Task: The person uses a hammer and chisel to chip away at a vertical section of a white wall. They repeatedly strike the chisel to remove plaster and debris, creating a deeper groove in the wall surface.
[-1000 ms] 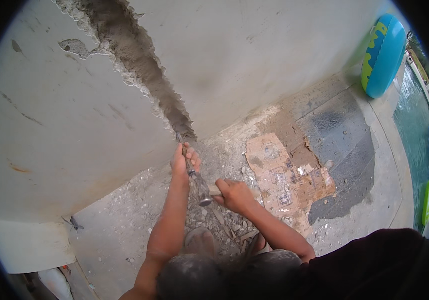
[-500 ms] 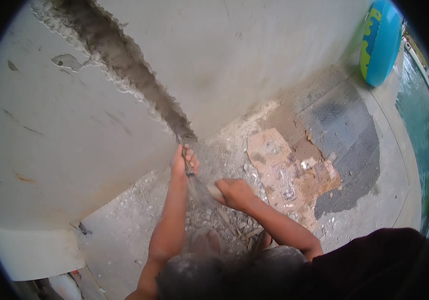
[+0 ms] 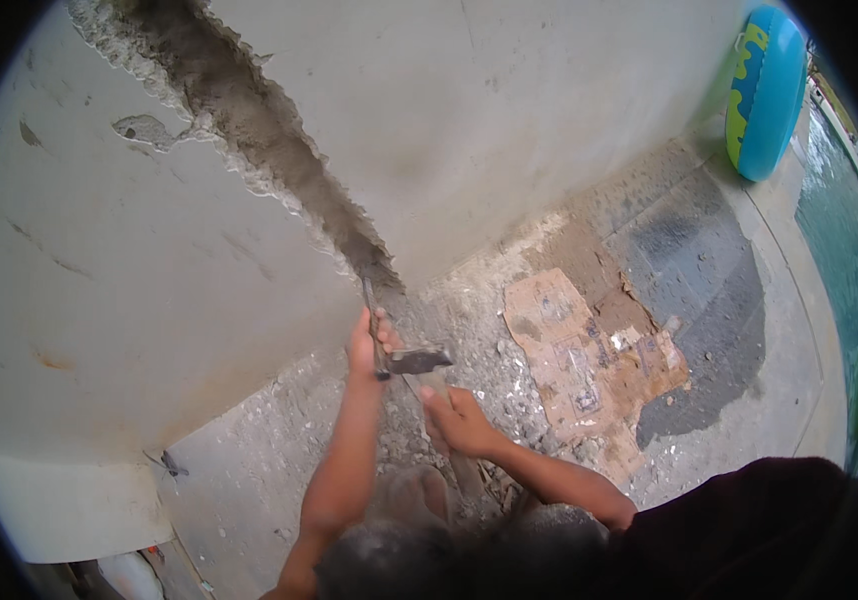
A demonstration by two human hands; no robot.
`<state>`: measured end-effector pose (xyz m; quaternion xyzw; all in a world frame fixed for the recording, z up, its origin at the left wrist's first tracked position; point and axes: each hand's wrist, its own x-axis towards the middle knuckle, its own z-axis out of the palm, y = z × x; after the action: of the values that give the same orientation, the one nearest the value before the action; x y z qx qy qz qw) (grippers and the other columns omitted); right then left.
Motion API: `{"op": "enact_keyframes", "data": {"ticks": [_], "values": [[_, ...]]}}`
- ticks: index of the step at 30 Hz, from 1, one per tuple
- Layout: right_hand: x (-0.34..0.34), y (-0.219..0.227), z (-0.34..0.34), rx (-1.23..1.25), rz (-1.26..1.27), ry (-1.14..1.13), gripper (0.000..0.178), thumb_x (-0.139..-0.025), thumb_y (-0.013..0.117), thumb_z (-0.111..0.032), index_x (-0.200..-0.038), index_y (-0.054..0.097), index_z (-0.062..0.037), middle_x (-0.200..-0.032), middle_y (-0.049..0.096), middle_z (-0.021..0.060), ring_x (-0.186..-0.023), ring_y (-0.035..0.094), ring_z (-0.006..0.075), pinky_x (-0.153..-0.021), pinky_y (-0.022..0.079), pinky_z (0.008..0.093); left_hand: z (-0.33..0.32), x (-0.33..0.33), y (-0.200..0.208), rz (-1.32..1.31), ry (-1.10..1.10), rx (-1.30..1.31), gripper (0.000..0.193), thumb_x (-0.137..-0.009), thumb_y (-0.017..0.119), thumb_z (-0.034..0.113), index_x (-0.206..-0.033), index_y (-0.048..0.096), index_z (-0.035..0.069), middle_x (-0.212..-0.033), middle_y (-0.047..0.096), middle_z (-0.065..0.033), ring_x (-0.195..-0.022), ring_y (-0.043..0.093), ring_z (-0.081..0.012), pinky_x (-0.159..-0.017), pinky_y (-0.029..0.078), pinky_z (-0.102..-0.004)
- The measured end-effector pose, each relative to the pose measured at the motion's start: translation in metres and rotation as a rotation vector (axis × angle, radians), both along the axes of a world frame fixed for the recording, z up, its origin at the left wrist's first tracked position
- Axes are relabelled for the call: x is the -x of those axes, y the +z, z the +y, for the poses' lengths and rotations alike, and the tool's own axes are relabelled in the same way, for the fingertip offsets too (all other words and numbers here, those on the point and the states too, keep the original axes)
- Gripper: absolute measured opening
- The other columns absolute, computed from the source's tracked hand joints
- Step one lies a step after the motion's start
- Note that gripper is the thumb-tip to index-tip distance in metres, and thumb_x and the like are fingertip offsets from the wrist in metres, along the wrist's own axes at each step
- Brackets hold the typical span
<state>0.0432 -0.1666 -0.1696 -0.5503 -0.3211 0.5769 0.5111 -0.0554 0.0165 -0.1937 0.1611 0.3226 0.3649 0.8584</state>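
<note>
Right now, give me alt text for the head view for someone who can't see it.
A left hand holds a chisel at the foot of a rough groove cut in a pale wall, while the right hand swings a hammer onto it. Rubble and torn cardboard lie on the floor.

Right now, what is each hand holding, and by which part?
The left hand grips a chisel around its lower shaft, tip at the bottom of the wall groove. The right hand holds a hammer by its handle, head against the chisel's end.

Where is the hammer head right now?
In the head view, near centre, the hammer meets the chisel held in the left hand, just below the wall groove.
</note>
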Motion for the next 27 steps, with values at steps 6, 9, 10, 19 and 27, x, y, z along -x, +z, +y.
{"op": "enact_keyframes", "data": {"ticks": [6, 9, 10, 19, 27], "values": [[0.008, 0.021, -0.009, -0.028, 0.463, -0.314, 0.042, -0.099, 0.049, -0.039, -0.078, 0.055, -0.0032, -0.057, 0.051, 0.0025, -0.056, 0.051, 0.0158, -0.054, 0.043, 0.0335, 0.0, -0.008, -0.003, -0.072, -0.012, 0.016, 0.029, -0.105, 0.034, 0.033, -0.095, 0.049, 0.011, -0.054, 0.044, 0.0027, -0.038, 0.039, -0.0102, -0.035, 0.032, -0.0254], [0.012, 0.009, -0.006, 0.156, 0.087, 0.126, 0.043, -0.098, 0.051, -0.042, -0.078, 0.056, -0.0044, -0.06, 0.052, 0.0014, -0.056, 0.05, 0.0118, -0.053, 0.042, 0.0309, 0.012, 0.019, -0.02, -0.179, -0.156, -0.052, 0.03, -0.105, 0.035, 0.034, -0.094, 0.049, 0.01, -0.052, 0.042, 0.0035, -0.036, 0.038, -0.0103, -0.034, 0.032, -0.0262], [0.016, 0.005, -0.012, 0.122, 0.081, 0.095, 0.044, -0.098, 0.051, -0.043, -0.078, 0.056, -0.0046, -0.06, 0.051, 0.001, -0.056, 0.049, 0.011, -0.052, 0.041, 0.0306, 0.013, 0.034, -0.024, -0.09, -0.226, -0.022, 0.031, -0.105, 0.036, 0.035, -0.094, 0.05, 0.01, -0.051, 0.042, 0.0034, -0.035, 0.038, -0.0105, -0.034, 0.032, -0.0263], [0.001, -0.008, -0.043, 0.233, 0.264, -0.107, 0.041, -0.101, 0.048, -0.036, -0.072, 0.05, -0.0068, -0.057, 0.047, -0.0007, -0.047, 0.044, 0.0077, -0.043, 0.037, 0.0264, -0.054, 0.042, -0.034, 0.657, -0.255, -0.143, 0.036, -0.101, 0.044, 0.042, -0.092, 0.053, 0.009, -0.053, 0.048, -0.0011, -0.038, 0.044, -0.0133, -0.036, 0.035, -0.0278], [-0.017, -0.009, -0.056, 0.024, -0.203, -0.282, 0.034, -0.099, 0.049, -0.034, -0.082, 0.053, -0.0051, -0.056, 0.051, 0.0015, -0.048, 0.051, 0.0143, -0.047, 0.041, 0.0301, -0.02, -0.014, -0.009, 0.297, -0.111, 0.002, 0.033, -0.101, 0.043, 0.043, -0.095, 0.053, 0.013, -0.056, 0.045, 0.0023, -0.038, 0.04, -0.0108, -0.035, 0.031, -0.0261]]}}
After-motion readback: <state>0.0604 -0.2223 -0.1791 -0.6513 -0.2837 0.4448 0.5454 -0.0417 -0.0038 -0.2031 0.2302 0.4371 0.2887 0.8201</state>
